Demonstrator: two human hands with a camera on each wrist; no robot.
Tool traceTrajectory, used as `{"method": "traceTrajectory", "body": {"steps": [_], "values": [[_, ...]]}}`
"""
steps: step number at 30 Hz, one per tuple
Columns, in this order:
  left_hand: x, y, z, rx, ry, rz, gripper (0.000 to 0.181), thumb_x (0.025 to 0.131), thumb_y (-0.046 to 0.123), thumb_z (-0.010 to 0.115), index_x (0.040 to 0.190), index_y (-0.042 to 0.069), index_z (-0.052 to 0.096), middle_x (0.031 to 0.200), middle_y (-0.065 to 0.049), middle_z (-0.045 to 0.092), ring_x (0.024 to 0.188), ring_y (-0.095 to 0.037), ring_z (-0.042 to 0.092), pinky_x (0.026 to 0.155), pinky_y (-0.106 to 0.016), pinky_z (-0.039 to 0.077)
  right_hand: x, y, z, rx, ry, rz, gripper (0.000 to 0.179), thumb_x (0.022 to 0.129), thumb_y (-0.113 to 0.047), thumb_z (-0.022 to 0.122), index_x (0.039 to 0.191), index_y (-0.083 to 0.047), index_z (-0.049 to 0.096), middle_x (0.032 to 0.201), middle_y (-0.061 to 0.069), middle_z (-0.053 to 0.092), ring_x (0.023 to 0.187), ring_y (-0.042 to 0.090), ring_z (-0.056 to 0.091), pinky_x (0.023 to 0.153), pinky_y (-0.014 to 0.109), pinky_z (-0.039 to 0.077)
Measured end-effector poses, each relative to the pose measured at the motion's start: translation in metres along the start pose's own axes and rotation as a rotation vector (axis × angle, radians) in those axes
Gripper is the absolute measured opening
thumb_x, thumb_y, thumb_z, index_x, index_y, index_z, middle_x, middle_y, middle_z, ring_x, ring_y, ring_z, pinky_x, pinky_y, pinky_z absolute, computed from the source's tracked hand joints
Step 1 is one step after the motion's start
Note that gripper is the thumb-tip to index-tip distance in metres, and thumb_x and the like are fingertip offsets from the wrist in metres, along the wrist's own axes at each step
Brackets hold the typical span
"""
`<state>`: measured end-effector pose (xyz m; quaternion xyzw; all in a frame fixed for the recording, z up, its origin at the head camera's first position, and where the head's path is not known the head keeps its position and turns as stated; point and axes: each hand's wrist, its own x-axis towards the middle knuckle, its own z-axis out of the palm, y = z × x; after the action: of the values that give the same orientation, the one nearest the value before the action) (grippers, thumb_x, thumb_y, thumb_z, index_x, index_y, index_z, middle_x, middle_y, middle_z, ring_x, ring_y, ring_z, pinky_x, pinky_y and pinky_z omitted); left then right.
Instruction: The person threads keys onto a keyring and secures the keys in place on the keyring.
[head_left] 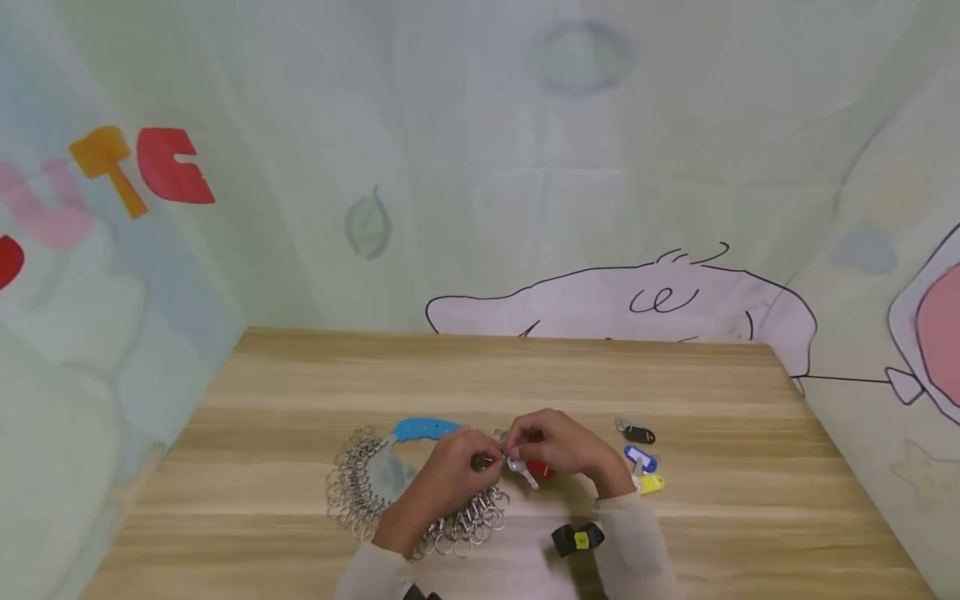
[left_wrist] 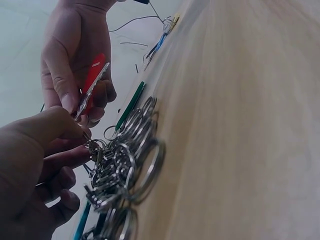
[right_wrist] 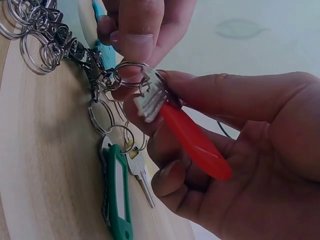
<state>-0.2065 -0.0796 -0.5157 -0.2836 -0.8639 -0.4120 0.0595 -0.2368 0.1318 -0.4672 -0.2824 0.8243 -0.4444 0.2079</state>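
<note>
My left hand pinches a split ring between thumb and forefinger, just above the key ring bunch. Close by on its right, my right hand pinches a silver key that carries a red key tag. The key's head meets the split ring at the fingertips; whether it is threaded on cannot be told. Many metal rings and clasps fan out around a large ring-shaped holder with a blue grip. A green key tag and another key hang from the bunch in the right wrist view.
Right of my right hand, a black key tag, a blue key tag and a yellow key tag lie on the wooden table. A printed cloth rises behind the table's back edge.
</note>
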Motion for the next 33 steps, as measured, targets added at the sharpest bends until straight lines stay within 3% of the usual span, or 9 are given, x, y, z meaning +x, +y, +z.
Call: {"method": "traceTrajectory", "body": {"steps": [18,25,33], "values": [[-0.0011,0.0011,-0.0001,0.078,0.001,0.018,0.007,0.080,0.008,0.073,0.081,0.016,0.074,0.086,0.008,0.069,0.082,-0.012,0.055,0.074,-0.029,0.048,-0.0003,-0.0067,0.0023,-0.024,-0.005,-0.014,0.015,0.094,0.001,0.063,0.092,-0.009,0.073,0.095,-0.001,0.069,0.088,0.017,0.058,0.082,0.037,0.049],[-0.0041,0.0005,-0.0045,0.086,-0.011,-0.041,0.007,0.083,0.015,0.078,0.084,0.019,0.072,0.091,0.011,0.067,0.086,-0.010,0.053,0.074,-0.031,0.048,0.0040,-0.0059,0.0031,-0.030,-0.004,-0.031,0.014,0.095,-0.001,0.060,0.096,-0.008,0.073,0.095,-0.002,0.070,0.088,0.016,0.060,0.081,0.036,0.049],[-0.0039,0.0002,-0.0002,-0.047,0.006,-0.065,0.023,0.083,0.011,0.081,0.094,0.017,0.062,0.090,0.006,0.060,0.080,-0.015,0.052,0.068,-0.027,0.048,0.0019,0.0011,0.0064,-0.006,0.033,-0.011,0.012,0.100,-0.006,0.058,0.098,-0.009,0.070,0.095,-0.001,0.067,0.088,0.018,0.059,0.082,0.036,0.047]]}}
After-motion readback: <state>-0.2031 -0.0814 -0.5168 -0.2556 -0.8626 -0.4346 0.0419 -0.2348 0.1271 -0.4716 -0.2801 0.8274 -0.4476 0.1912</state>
